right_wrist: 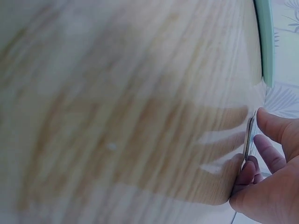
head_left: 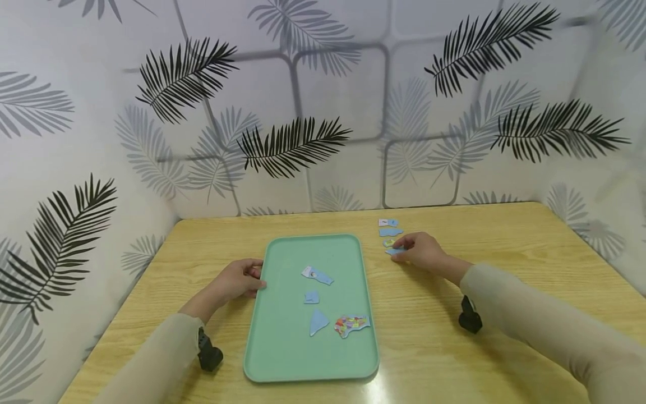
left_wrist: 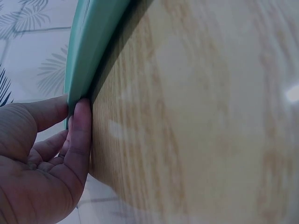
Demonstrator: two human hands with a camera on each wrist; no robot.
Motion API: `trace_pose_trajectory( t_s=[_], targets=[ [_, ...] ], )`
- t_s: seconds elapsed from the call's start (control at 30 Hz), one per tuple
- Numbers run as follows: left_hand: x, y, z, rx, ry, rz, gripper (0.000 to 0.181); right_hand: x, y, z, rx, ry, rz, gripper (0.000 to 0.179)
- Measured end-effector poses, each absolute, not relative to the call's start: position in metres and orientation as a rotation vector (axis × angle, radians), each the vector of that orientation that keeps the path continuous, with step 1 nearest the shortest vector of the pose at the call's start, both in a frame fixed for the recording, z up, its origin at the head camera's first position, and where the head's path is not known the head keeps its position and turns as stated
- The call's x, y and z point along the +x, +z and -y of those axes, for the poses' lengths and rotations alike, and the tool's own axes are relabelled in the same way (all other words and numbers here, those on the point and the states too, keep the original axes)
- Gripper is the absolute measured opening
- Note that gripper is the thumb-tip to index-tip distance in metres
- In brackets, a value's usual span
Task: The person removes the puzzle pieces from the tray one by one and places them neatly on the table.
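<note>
At the left side of the green tray [head_left: 282,348], my left hand [head_left: 236,279] grips the rim, thumb over the edge and fingers against its outer side in the left wrist view. To the right of the tray, my right hand [head_left: 425,252] pinches a flat light-blue puzzle piece [head_left: 393,252] low over the table. That thin piece [right_wrist: 249,140] appears edge-on in the right wrist view. Just beyond it lie a small piece with yellow-green print [head_left: 388,243], a blue piece [head_left: 390,232] and a white-and-blue piece [head_left: 387,222], roughly in a column.
On the tray rest a long blue piece with a white end [head_left: 318,275], a small squarish blue piece [head_left: 311,297], a triangular blue piece [head_left: 318,322] and a multicoloured map-like piece [head_left: 350,324]. A leaf-patterned wall covering [head_left: 343,168] stands behind the wooden table [head_left: 429,348].
</note>
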State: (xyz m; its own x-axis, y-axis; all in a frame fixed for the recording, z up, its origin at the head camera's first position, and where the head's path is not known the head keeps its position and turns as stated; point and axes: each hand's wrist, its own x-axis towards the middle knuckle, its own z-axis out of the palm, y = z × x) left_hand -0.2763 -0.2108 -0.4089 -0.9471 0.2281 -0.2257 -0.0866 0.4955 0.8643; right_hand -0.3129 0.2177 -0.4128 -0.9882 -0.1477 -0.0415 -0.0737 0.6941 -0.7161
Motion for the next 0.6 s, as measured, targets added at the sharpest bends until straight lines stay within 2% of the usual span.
trace_pose_trajectory(
  t_s=[0.6],
  targets=[
    [-0.2773, -0.4104, 0.2118, 0.129, 1.431, -2.436, 0.057, -0.304, -0.4031, -0.2156, -0.176, -1.358, -2.686, 0.037]
  ],
)
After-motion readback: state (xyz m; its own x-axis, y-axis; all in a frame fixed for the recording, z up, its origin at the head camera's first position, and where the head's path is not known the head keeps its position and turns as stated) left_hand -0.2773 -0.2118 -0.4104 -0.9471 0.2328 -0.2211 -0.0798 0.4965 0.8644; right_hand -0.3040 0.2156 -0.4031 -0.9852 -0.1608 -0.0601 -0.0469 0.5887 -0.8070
